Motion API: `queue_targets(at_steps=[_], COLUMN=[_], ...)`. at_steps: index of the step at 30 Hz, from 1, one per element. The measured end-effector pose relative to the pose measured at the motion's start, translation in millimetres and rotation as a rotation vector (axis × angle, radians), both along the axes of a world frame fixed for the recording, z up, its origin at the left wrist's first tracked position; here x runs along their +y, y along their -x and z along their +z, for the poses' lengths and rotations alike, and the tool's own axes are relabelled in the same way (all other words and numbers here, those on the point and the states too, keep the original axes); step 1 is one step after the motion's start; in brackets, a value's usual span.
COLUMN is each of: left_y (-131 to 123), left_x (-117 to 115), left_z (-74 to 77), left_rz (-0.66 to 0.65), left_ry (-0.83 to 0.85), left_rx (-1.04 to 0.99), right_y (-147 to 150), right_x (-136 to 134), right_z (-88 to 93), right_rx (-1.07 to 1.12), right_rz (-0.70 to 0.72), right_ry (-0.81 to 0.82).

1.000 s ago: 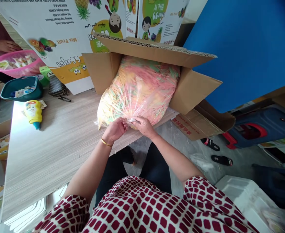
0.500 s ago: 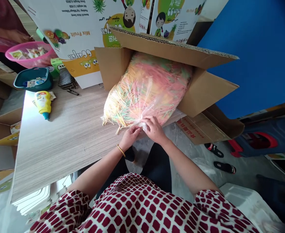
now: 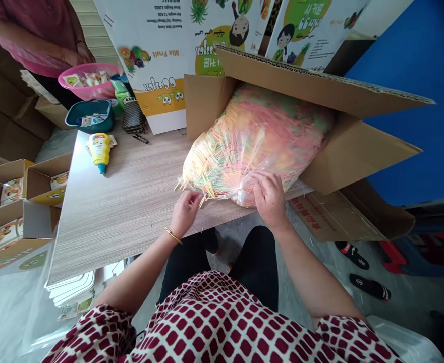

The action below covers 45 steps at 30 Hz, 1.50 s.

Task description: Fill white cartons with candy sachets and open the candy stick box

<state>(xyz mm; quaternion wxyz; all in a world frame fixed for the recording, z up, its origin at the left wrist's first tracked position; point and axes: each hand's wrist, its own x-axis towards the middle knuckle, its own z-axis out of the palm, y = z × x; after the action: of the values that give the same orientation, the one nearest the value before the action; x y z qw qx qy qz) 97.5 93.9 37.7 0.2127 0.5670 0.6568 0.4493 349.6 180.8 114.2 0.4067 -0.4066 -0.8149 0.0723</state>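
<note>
A big clear plastic bag full of thin pink, yellow and green sticks bulges out of an open cardboard box lying on its side. Several sticks poke out at the bag's lower left corner. My right hand rests at the gathered front of the bag, fingers curled; whatever lies between them is hidden. Just left of the gather, my left hand is over the table edge, its fingers pinched together near the loose stick ends. I cannot make out what it holds.
On the wooden table are a yellow bottle, a teal basket, a pink basket and a dark pouch. A person stands at the far left. Printed cartons stand behind.
My hands have moved apart: the left went left, away from the bag's gather, and the right shifted a little to the right. The view has turned slightly left.
</note>
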Motion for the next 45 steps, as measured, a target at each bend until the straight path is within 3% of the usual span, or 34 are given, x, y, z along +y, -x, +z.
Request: queue_targets(at_steps=[2, 4, 7, 9, 12, 17, 20, 23, 26, 31, 34, 39, 45], left_y=[31, 58, 79, 83, 80, 72, 68, 63, 54, 28, 19, 35, 66], left_x=[13, 28, 47, 53, 58, 67, 76, 79, 74, 53, 43, 49, 72], left_z=[-1.8, -5.0, -11.6, -16.8, -24.7, -29.1, -24.6, -17.3, -11.7, -11.8, -14.4, -16.9, -21.7], left_rz=[0.091, 0.103, -0.048, -0.172, -0.252, -0.223, -0.150, -0.158, -0.120, 0.142, 0.144, 0.000, 0.080], left_ry=[-0.076, -0.102, -0.156, -0.178, -0.152, -0.068, -0.047, -0.028, -0.071, -0.135, -0.140, -0.060, -0.018], left_rx=[0.133, 0.208, 0.305, 0.355, 0.373, 0.346, 0.337, 0.313, 0.245, 0.284, 0.379, 0.510, 0.483], right_y=[20, 45, 81, 96, 107, 118, 127, 135, 138, 135, 135, 136, 143], right_x=[5, 11, 21, 29, 42, 60, 66, 69, 71, 75, 77, 77, 80], right_z=[4.8, 1.6, -12.4, -20.2, -22.5, -17.7, -20.7, -24.1, -23.1, -13.7, -9.1, -9.4, -18.6], right_rx=[-0.065, -0.240, -0.582, -0.759, -0.881, -0.845, -0.827, -0.809, -0.766, -0.739, -0.702, -0.644, -0.688], right_rz=[0.062, 0.182, 0.246, 0.185, 0.127, 0.047, 0.060, 0.104, 0.114, 0.217, 0.255, 0.213, 0.239], right_ry=[-0.002, 0.007, 0.017, 0.029, 0.072, 0.111, 0.136, 0.159, 0.209, 0.314, 0.340, 0.341, 0.235])
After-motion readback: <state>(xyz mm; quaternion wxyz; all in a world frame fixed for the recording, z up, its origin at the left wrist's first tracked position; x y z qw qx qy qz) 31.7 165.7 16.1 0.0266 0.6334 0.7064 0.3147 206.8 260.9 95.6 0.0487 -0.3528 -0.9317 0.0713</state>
